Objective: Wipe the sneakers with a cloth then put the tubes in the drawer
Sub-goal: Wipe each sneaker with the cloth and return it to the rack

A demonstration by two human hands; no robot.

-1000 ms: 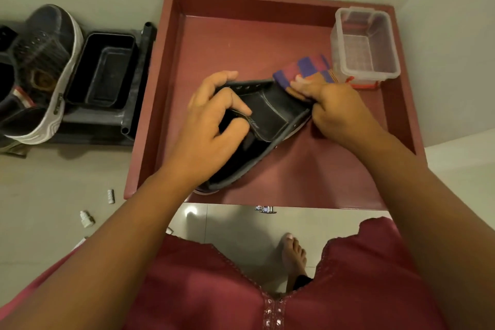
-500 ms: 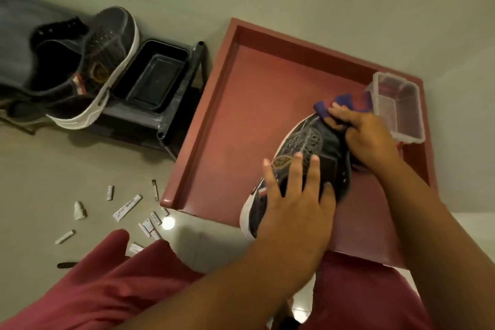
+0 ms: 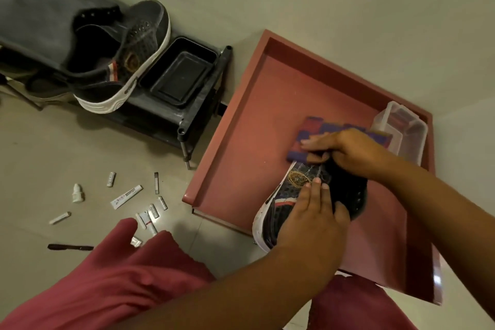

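We can read almost no writing here. The largest white tube (image 3: 126, 196) on the floor, lower left of centre, carries a red and blue print too small for us to make out. The sneaker (image 3: 289, 203) in our hands shows a round gold emblem on its side whose lettering is unreadable, and the second sneaker (image 3: 117, 61) at upper left bears a similar gold patch with red and white stripes beside it.

Our left hand (image 3: 312, 218), right of centre, lies over the side of the held sneaker with the fingers straight and the thumb tucked round its dark upper edge, so it grips the shoe. Our right hand (image 3: 345, 150), just above it, presses the purple and red checked cloth (image 3: 312, 131) against the toe end, fingers curled over cloth and shoe; the grip itself is partly hidden. Sneaker and cloth sit over the open red drawer (image 3: 241, 142), which fills the centre right of the frame, and the shoe's white heel juts past the drawer's near edge.

A clear plastic box (image 3: 401, 136) stands in the drawer's upper right corner, touching the cloth's far end. The tubes (image 3: 150, 215) lie scattered on the pale floor at lower left, with a small white bottle (image 3: 77, 193) and a dark stick (image 3: 71, 247) near them. The second sneaker rests on a black rack (image 3: 192, 115) at upper left, just beside a black tray (image 3: 179, 72). Red clothing (image 3: 120, 270) covers the lower frame and hides some tubes.
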